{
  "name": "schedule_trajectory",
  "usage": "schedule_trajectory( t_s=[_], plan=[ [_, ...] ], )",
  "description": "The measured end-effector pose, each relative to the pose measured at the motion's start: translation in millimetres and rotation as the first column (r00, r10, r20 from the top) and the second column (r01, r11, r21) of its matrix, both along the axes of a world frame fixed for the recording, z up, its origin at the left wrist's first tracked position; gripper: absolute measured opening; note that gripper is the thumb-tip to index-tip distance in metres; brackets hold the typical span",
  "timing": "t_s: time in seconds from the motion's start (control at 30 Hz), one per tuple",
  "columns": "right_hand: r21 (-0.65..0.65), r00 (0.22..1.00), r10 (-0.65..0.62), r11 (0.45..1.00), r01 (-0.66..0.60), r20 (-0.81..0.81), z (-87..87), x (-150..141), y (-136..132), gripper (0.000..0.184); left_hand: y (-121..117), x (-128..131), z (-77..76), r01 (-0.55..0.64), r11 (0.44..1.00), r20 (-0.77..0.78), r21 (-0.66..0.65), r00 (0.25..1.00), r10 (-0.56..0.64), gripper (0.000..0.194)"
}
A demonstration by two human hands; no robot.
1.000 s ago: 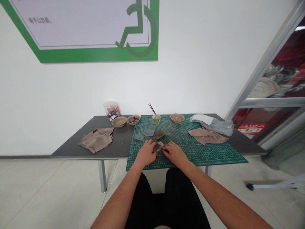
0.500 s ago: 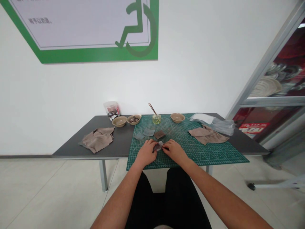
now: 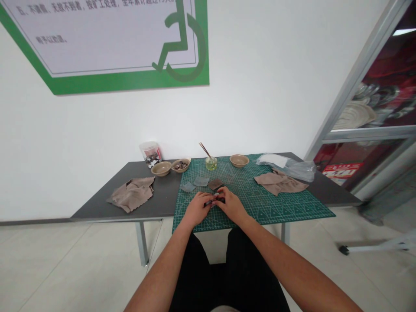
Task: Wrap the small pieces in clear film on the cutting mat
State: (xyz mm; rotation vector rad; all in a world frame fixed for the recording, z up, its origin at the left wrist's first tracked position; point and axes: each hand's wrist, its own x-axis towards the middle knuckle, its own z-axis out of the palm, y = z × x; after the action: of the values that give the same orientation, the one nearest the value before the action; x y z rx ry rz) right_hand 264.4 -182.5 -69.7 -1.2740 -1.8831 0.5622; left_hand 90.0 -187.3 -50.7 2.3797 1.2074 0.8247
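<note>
My left hand and my right hand meet over the green cutting mat, fingertips closed on a small dark piece with a pale patch. Most of it is covered by my fingers, and its kind is too small to make out. Just beyond my hands lie a thin brown square and two blue-grey squares, one larger-looking than the other.
A glass jar with thin sticks stands behind. Bowls, one empty, one of small dark pieces, another, line the back beside a plastic tub. Brown cloths and a plastic bag flank the mat.
The greyish piece between my hands has been turned or folded and now looks mostly dark. My right hand has shifted left, closer to my left hand. The view has tilted slightly.
</note>
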Motion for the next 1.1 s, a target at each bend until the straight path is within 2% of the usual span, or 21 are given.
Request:
schedule_trajectory(
  t_s=[0.1,0.23,0.33,0.43,0.57,0.7,0.8,0.93,1.1],
  plan=[
    [0.001,0.997,0.073,0.997,-0.073,0.028,1.2,4.4,2.7,0.047,1.1,-0.8,-2.4,-0.024,1.0,0.057,0.001,0.998,0.024,0.018],
    [0.034,0.947,0.148,0.986,-0.164,0.286,4.0,7.7,4.5,0.049,5.3,-6.2,-6.3,-0.141,0.99,0.217,-0.011,0.966,0.14,0.017],
    [0.028,0.906,0.109,0.991,-0.132,0.41,9.1,7.0,5.0,0.045,9.3,-11.4,-7.7,-0.247,0.964,0.319,-0.096,0.91,0.265,0.02],
    [0.0,0.891,0.074,0.997,-0.082,0.448,14.9,6.6,7.3,0.039,11.4,-14.1,-6.2,-0.29,0.94,0.372,-0.18,0.864,0.338,0.022],
    [0.002,0.917,0.011,1.0,-0.013,0.399,20.7,9.4,10.3,0.03,11.2,-13.8,-2.6,-0.312,0.927,0.396,-0.207,0.84,0.371,0.023],
    [-0.037,0.981,-0.031,0.999,0.039,0.189,26.3,20.0,8.6,0.009,11.1,-12.5,-2.3,-0.325,0.916,0.4,-0.234,0.827,0.396,0.023],
    [-0.051,0.993,-0.107,0.993,0.11,0.056,27.5,34.6,7.3,0.007,11.7,-11.4,-4.6,-0.281,0.908,0.429,-0.31,0.811,0.397,0.026],
    [-0.064,0.983,-0.171,0.982,0.175,0.07,20.6,54.1,8.7,0.012,13.3,-10.4,-8.5,-0.242,0.898,0.458,-0.367,0.793,0.401,0.032],
    [-0.024,0.963,-0.263,0.964,0.265,0.06,14.5,63.7,10.7,0.011,15.5,-10.6,-12.9,-0.266,0.899,0.442,-0.348,0.799,0.407,0.033]
  ],
)
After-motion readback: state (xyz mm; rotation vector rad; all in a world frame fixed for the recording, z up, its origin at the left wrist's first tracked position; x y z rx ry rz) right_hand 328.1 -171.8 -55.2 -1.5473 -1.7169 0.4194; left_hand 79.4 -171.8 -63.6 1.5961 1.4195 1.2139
